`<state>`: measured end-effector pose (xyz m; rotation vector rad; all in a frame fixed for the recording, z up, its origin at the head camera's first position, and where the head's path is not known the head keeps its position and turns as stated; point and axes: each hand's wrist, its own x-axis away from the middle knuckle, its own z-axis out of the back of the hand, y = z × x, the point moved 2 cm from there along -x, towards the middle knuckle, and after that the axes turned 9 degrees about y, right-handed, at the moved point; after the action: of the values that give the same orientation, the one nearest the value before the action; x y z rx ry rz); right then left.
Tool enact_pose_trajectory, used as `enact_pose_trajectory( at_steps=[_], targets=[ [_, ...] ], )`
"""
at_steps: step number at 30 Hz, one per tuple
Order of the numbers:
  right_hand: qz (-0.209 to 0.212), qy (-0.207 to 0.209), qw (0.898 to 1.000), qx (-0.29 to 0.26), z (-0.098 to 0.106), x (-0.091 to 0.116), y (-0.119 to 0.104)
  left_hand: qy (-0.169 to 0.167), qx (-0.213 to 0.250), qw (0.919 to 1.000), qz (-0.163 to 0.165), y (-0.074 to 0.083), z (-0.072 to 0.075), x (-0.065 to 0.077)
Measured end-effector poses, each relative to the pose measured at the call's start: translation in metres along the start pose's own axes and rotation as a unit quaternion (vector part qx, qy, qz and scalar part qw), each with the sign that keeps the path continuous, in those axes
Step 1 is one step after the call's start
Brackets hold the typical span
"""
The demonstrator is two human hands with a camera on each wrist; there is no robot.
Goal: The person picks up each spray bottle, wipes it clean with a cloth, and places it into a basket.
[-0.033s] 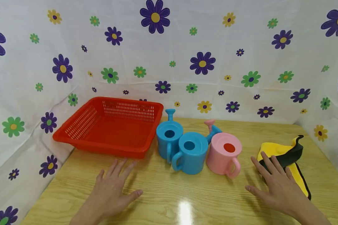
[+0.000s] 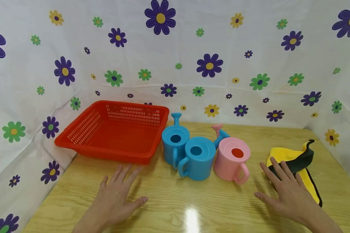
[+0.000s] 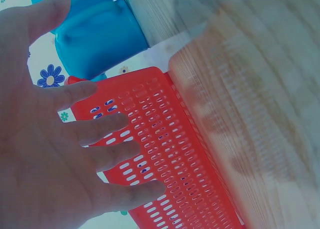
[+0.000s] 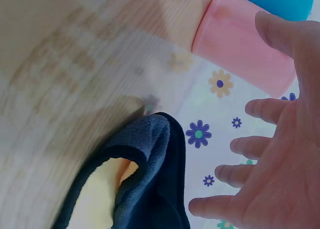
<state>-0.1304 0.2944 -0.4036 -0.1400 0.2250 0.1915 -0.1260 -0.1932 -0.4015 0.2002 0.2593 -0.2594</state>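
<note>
My left hand (image 2: 113, 197) hovers over the table in front of a red plastic basket (image 2: 105, 153), fingers spread and holding nothing. On the right, my right hand (image 2: 288, 194) is likewise spread, in front of a crumpled yellow and black cloth (image 2: 285, 153) that it partly hides. Between the hands stand a blue watering can (image 2: 167, 150) beside the basket, a second blue watering can (image 2: 202, 165) nearer to me, and a pink watering can (image 2: 226, 165). In the right wrist view the cloth (image 4: 150, 144) lies apart from the fingertips.
The wooden table (image 2: 169, 200) shows bare wood between the hands, with a bright light reflection. A white sheet (image 2: 175, 42) with printed flowers hangs along the back and both sides. The basket takes up the back left.
</note>
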Motion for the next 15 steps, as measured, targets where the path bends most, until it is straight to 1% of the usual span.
enact_pose_trajectory(
  at_steps=[5, 9, 12, 15],
  targets=[
    [-0.009, -0.001, 1.0, -0.004, -0.001, 0.0, 0.007, -0.008, 0.013, 0.9999, -0.004, 0.004, 0.002, 0.001],
    [-0.038, 0.001, 0.999, -0.023, 0.001, -0.001, 0.02, -0.006, 0.053, 0.9985, -0.008, 0.015, 0.004, 0.001],
    [-0.056, 0.009, 0.998, -0.024, 0.004, -0.005, 0.034, 0.02, 0.1, 0.9945, -0.026, 0.025, 0.006, 0.0],
    [-0.069, 0.02, 0.997, -0.019, 0.006, -0.01, 0.047, 0.066, 0.137, 0.9866, -0.06, 0.036, 0.006, -0.005]
  ],
)
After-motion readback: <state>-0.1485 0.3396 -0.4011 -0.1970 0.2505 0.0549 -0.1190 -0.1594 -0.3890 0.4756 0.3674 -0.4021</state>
